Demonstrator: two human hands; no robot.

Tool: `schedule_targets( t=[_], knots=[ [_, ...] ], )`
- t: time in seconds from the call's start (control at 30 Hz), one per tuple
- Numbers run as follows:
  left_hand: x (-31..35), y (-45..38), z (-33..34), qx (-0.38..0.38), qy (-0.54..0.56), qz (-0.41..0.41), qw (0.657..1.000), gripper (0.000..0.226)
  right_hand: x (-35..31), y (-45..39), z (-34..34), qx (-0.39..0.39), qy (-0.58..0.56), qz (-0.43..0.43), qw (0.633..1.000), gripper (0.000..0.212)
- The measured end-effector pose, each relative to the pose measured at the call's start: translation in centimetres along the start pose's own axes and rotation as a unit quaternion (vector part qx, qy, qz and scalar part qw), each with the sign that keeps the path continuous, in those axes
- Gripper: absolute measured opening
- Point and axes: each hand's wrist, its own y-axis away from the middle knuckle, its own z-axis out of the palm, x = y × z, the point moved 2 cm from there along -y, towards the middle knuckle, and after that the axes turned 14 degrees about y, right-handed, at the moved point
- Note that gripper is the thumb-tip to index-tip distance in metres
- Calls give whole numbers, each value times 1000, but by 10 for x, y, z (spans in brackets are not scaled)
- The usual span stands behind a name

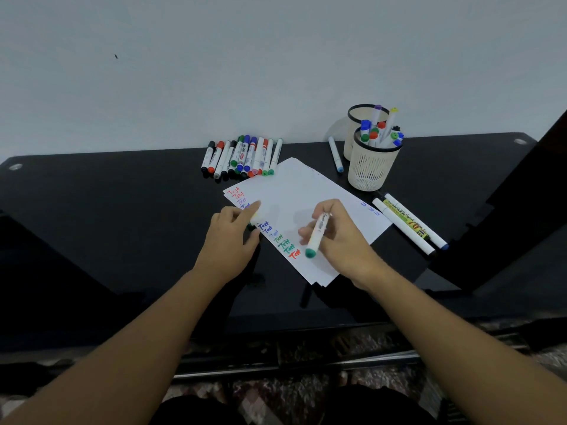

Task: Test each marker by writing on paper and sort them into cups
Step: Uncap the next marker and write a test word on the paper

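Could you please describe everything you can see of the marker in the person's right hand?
The marker has a white barrel with small dark print and a green end, cap or tip unclear, pointing toward the person. It lies tilted above the near part of the white paper, its green end beside the last red and green test words. The right hand has its fingers curled round the upper barrel; the far end is hidden in that grip.

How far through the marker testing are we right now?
Roughly midway. Done: the near cream mesh cup holds many markers, and the white paper carries a column of coloured test words. In hand: the right hand grips a green-capped white marker while the left hand rests on the paper. Left: the row of markers by the wall.
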Motion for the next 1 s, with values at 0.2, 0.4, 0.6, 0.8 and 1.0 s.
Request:
schedule_targets(
  t=[0.2, 0.4, 0.6, 0.8, 1.0],
  knots=[
    [16, 30, 9, -58, -41, 24, 997, 53, 1, 3, -3, 56, -25, 9, 998, 28],
    [20, 27, 5, -59, -46, 7, 997, 67, 4, 16, -10, 58, 31, -13, 998, 9],
    [21, 26, 6, -61, -42, -3, 997, 70, 13, 37, 0, 56, 26, -21, 998, 4],
    [18, 25, 7, -61, -48, -7, 997, 66, 14, 38, 3, 20, 120, -19, 992, 3],
    [16, 24, 8, -59, -45, -11, 997, 66, 15, 37, 3, 12, 137, -26, 990, 4]
  ],
)
